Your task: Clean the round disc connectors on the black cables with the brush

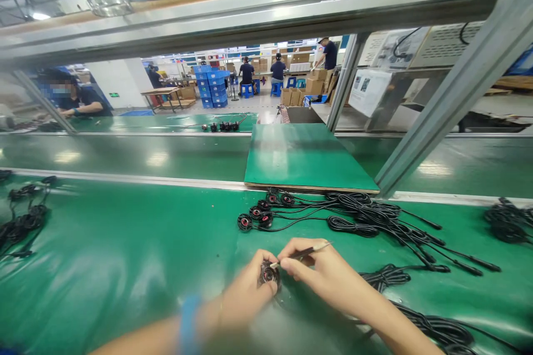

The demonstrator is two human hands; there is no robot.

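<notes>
My left hand is closed around a small round black part with a reddish ring, its face turned up. Between the fingers of my right hand is a thin dark pen-like tool with a light tip, which reaches the upper edge of the round part. Just beyond my hands, several similar round black parts with red inside lie on the green table, joined to coiled black cables.
More black cables lie at the far left, far right and beside my right forearm. A green board rests behind the parts. A slanted metal post stands right. A person sits across at the left.
</notes>
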